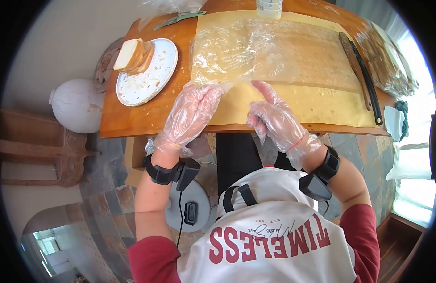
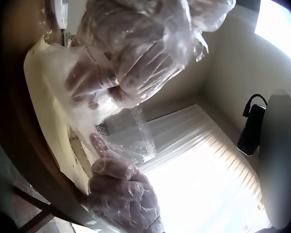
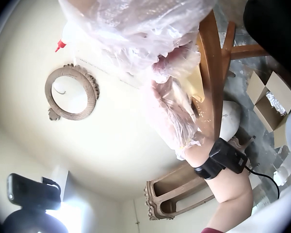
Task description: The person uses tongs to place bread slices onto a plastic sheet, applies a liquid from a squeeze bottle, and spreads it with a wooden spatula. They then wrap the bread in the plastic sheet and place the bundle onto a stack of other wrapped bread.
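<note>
Clear plastic gloves cover both hands. My left hand (image 1: 192, 111) pinches the near left edge of a transparent plastic bag (image 1: 222, 49) with white printed drawings. My right hand (image 1: 274, 118) is at the bag's near right edge, its index finger stretched along it and the other fingers curled in. In the left wrist view the see-through bag (image 2: 131, 128) spans the space between the two hands. The right wrist view has the gloved right hand (image 3: 136, 29) filling the top, with the left hand (image 3: 172, 109) beyond it.
Stacked bread slices (image 1: 133, 54) sit on a white plate (image 1: 154, 89) with crumbs, at left. A wooden board (image 1: 317, 56) lies on yellow paper (image 1: 331, 101). Two long, slim tools (image 1: 361, 75) lie at right near plastic-wrapped packages (image 1: 387, 56). A bottle (image 1: 269, 8) stands at the back.
</note>
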The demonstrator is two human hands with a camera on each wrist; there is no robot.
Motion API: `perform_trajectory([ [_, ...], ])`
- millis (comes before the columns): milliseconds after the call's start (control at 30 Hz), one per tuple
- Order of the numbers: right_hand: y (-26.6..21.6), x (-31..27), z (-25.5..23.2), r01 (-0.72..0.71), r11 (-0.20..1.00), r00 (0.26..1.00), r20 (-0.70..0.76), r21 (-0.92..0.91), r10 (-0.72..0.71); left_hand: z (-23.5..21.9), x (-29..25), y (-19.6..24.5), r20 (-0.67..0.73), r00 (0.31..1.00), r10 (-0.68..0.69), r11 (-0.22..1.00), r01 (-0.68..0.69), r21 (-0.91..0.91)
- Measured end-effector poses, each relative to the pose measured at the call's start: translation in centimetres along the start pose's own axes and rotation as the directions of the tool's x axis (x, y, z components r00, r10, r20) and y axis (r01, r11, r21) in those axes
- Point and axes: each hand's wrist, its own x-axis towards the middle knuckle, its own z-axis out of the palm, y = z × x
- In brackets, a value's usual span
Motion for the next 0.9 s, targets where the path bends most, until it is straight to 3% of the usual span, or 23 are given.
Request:
perform_trajectory([
  [133, -0.3, 0.3, -0.4, 0.001, 1.0, 1.0, 0.028, 0.001, -0.001, -0.6, 0.2, 0.6, -0.044, 0.999, -0.012, 0.999, 0.014, 0.042],
  [233, -1.3, -0.4, -0.1, 0.028, 0.992, 0.998, 0.065, -0.122, -0.02, -0.9, 0.7, 0.6, -0.104, 0.988, 0.116, 0.978, -0.095, 0.186],
  [333, -2.1, -0.6, 0.4, -0.014, 0.989, 0.998, 0.051, -0.149, 0.022, -0.6, 1.0, 1.9, -0.254, 0.953, 0.163, 0.979, -0.124, 0.162],
  [433, -1.6, 0.4, -0.1, 0.26, 0.933, 0.966, 0.066, -0.248, -0.252, -0.1, 0.7, 2.7, -0.367, 0.922, 0.123, 0.992, -0.107, 0.064],
  [467, -1.6, 0.8, -0.5, 0.322, 0.904, 0.947, 0.079, -0.282, -0.312, 0.2, 0.3, 2.9, -0.369, 0.929, 0.023, 0.998, -0.041, -0.041],
  [533, -2.2, 2.1, -1.4, 0.44, 0.83, 0.897, 0.118, -0.344, -0.427, 1.6, 0.3, 3.7, -0.446, 0.891, -0.084, 0.961, -0.046, -0.271],
  [567, -3.3, 2.4, -1.2, 0.509, 0.661, 0.836, 0.132, -0.552, -0.533, 2.3, 0.4, 4.0, -0.474, 0.869, -0.143, 0.923, -0.056, -0.38],
  [633, -6.5, 2.4, -0.3, 0.499, 0.202, 0.682, 0.239, -0.843, -0.692, 3.8, 0.6, 4.1, -0.431, 0.875, -0.22, 0.798, -0.093, -0.596],
  [700, -9.2, 3.1, 0.7, 0.519, -0.247, 0.387, 0.482, -0.818, -0.786, 5.4, 1.7, 3.7, -0.382, 0.882, -0.275, 0.574, -0.168, -0.802],
  [733, -10.2, 3.3, 1.2, 0.465, -0.458, 0.229, 0.603, -0.758, -0.764, 5.9, 2.3, 3.8, -0.27, 0.892, -0.363, 0.399, -0.113, -0.91],
  [800, -11.3, 3.1, 2.3, 0.401, -0.536, 0.387, 0.668, -0.742, -0.636, 6.3, 3.2, 4.1, -0.007, 0.892, -0.452, -0.002, -0.009, -1.0],
  [833, -11.7, 3.0, 2.8, 0.37, -0.577, 0.464, 0.683, -0.728, -0.565, 6.5, 3.0, 3.6, 0.037, 0.913, -0.406, -0.093, -0.001, -0.996],
  [867, -11.4, 2.4, 4.1, 0.296, -0.674, 0.45, 0.721, -0.677, -0.526, 7.0, 2.8, 2.8, 0.077, 0.932, -0.354, -0.181, 0.013, -0.983],
  [900, -10.7, 2.3, 4.8, 0.287, -0.666, 0.525, 0.695, -0.688, -0.492, 6.7, 2.7, 2.8, 0.115, 0.949, -0.295, -0.267, 0.034, -0.963],
])
